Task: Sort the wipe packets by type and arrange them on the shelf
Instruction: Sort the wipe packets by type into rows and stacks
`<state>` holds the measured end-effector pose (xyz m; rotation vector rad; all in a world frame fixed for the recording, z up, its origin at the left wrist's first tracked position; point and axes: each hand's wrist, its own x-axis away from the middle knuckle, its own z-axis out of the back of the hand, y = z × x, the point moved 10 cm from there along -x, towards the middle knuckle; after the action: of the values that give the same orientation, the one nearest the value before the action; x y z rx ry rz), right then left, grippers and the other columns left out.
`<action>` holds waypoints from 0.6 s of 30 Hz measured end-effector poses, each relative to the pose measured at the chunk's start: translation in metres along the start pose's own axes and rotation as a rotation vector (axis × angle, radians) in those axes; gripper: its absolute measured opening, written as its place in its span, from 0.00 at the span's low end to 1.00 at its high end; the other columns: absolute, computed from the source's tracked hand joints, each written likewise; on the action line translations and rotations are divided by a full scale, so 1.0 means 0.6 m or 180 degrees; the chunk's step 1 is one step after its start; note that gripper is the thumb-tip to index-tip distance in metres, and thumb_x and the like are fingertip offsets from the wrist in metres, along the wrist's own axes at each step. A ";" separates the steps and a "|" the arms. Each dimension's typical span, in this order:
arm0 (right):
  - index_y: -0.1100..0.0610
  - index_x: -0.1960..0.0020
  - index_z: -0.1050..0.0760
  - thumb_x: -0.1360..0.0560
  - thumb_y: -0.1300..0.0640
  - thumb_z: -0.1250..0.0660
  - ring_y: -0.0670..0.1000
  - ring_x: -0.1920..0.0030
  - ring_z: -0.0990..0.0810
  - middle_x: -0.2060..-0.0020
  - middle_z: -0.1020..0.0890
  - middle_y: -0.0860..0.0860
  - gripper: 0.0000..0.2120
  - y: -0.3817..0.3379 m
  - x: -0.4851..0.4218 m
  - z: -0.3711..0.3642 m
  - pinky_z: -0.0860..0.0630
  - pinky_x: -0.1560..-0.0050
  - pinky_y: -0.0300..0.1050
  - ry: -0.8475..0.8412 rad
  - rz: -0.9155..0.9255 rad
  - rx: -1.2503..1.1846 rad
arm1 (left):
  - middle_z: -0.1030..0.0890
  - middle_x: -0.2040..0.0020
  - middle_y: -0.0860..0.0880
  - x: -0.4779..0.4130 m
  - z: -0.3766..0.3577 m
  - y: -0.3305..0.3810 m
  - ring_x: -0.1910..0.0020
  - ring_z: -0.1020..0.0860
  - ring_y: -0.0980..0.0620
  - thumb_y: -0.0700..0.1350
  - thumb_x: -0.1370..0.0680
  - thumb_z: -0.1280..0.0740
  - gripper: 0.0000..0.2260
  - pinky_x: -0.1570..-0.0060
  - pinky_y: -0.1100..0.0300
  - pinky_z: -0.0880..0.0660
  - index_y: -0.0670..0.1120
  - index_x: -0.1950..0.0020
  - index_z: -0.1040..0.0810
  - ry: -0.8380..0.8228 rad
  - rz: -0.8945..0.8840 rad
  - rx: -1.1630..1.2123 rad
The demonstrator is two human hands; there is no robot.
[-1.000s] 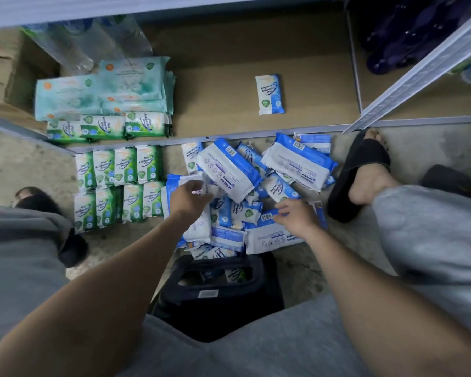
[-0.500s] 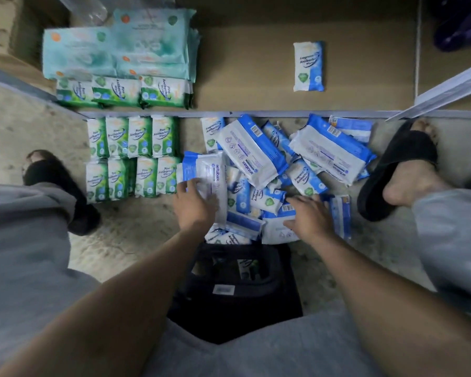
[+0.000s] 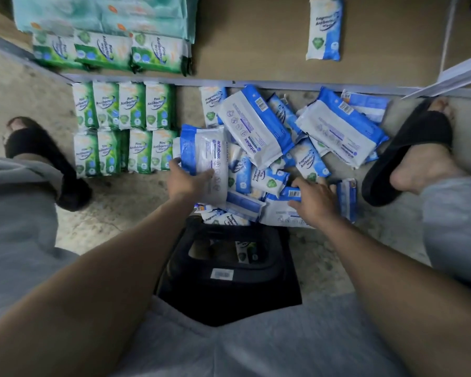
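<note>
A heap of blue and white wipe packets point(image 3: 280, 159) lies on the floor in front of the low shelf point(image 3: 250, 44). My left hand point(image 3: 186, 180) grips a large white antabax packet point(image 3: 211, 159) at the heap's left edge. My right hand point(image 3: 314, 200) grips a flat blue and white packet point(image 3: 280, 210) at the heap's near edge. Green pine packets point(image 3: 123, 129) stand in two neat rows on the floor at the left. More green packets point(image 3: 109, 50) and pale teal packs point(image 3: 101, 12) sit on the shelf's left. One small blue packet point(image 3: 324, 29) lies alone on the shelf.
A black basket point(image 3: 229, 273) sits on the floor between my knees, a packet visible inside. My feet in black slippers rest at the left point(image 3: 44, 164) and right point(image 3: 411, 151). A metal shelf post point(image 3: 452, 74) slants in at the right.
My head has dropped closer to the pile. My left hand has taken hold of the antabax packet's lower edge. My right hand has closed on the flat packet.
</note>
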<state>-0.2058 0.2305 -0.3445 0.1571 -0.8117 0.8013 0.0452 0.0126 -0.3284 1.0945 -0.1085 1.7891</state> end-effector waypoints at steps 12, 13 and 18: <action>0.52 0.36 0.25 0.28 0.43 0.25 0.56 0.40 0.23 0.39 0.21 0.53 0.25 0.038 0.016 -0.008 0.25 0.39 0.52 -0.1024 -0.0128 -0.0125 | 0.20 0.49 0.48 -0.008 0.005 0.001 0.58 0.20 0.52 0.45 0.28 0.22 0.20 0.65 0.59 0.23 0.43 0.42 0.28 -0.0588 0.0035 0.0307; 0.51 0.37 0.24 0.28 0.44 0.24 0.54 0.42 0.22 0.40 0.20 0.52 0.24 0.046 0.019 0.003 0.24 0.40 0.50 -0.1050 -0.0161 -0.0254 | 0.20 0.50 0.49 -0.003 0.005 0.005 0.59 0.21 0.53 0.45 0.28 0.22 0.20 0.66 0.60 0.24 0.44 0.42 0.28 -0.0647 0.0013 0.0317; 0.53 0.38 0.23 0.28 0.48 0.24 0.51 0.44 0.21 0.43 0.20 0.48 0.21 0.070 0.029 0.100 0.24 0.43 0.47 -0.0557 -0.0407 -0.1349 | 0.19 0.49 0.48 0.019 0.003 0.032 0.57 0.19 0.50 0.47 0.28 0.22 0.23 0.65 0.57 0.23 0.44 0.40 0.28 -0.0843 -0.0038 0.0565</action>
<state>-0.2631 0.2449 -0.2975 -0.0995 -1.1078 0.4853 0.0304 0.0100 -0.3118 1.4541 -0.1036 1.6591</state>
